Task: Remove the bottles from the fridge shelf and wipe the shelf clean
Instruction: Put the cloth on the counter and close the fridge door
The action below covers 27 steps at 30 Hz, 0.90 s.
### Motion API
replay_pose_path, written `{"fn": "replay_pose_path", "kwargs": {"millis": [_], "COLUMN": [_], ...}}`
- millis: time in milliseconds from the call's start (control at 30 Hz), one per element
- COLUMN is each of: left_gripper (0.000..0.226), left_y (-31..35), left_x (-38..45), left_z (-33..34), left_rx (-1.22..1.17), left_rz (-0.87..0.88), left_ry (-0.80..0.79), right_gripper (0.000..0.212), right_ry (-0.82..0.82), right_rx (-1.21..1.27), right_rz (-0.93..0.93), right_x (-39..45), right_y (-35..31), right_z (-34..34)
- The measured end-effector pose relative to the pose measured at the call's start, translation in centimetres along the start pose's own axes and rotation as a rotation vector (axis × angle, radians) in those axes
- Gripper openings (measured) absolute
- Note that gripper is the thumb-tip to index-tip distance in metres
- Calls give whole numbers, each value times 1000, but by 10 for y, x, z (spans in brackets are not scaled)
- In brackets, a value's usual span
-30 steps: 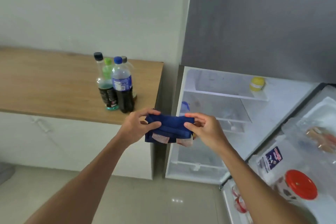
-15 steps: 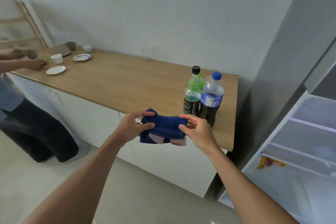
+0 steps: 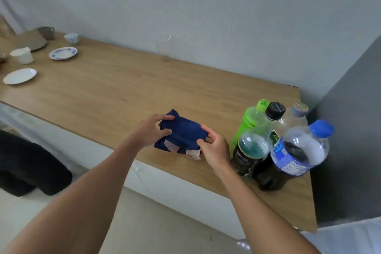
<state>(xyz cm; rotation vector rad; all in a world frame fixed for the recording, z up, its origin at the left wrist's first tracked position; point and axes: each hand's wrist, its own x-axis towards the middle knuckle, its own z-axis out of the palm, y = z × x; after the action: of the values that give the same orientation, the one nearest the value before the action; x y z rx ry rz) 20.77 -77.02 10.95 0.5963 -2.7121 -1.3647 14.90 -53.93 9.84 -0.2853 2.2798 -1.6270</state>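
A folded dark blue cloth (image 3: 182, 132) is held just over the wooden counter (image 3: 115, 86). My left hand (image 3: 151, 131) pinches its left end and my right hand (image 3: 213, 147) pinches its right end. Right beside my right hand stand several bottles at the counter's right end: a blue-capped cola bottle (image 3: 292, 154), a black-capped bottle with teal liquid (image 3: 250, 148), a green bottle (image 3: 249, 121) and a clear bottle (image 3: 292, 117) behind. Only the grey fridge side (image 3: 348, 150) shows; the shelf is out of view.
At the counter's far left stand a white plate (image 3: 19, 76), a patterned plate (image 3: 62, 53), a white cup (image 3: 22, 55), a small cup (image 3: 71, 37) and a grey mug (image 3: 47, 32). A black shape (image 3: 26, 163) lies on the floor at left.
My view has swung left from the open fridge to the counter. Both hands have carried the blue cloth over the counter, close to the bottles. The person at far left is gone from view.
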Motion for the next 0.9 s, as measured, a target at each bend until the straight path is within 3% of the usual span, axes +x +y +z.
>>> {"fn": "replay_pose_path", "kwargs": {"millis": [200, 533, 667, 900], "left_gripper": [51, 53, 56, 59], "left_y": [-44, -33, -12, 56], "left_x": [10, -24, -61, -128], "left_z": [10, 11, 16, 30], "left_rx": [90, 363, 351, 272], "left_rz": [-125, -173, -183, -45], "left_ry": [-128, -7, 74, 93], "right_gripper": [57, 53, 57, 61], "right_ry": [-19, 19, -39, -84], "right_rx": [-164, -453, -490, -480], "right_rz": [72, -70, -103, -197], "right_x": [6, -28, -55, -120], "right_y": [20, 20, 8, -15], "right_z": [22, 21, 5, -47]}}
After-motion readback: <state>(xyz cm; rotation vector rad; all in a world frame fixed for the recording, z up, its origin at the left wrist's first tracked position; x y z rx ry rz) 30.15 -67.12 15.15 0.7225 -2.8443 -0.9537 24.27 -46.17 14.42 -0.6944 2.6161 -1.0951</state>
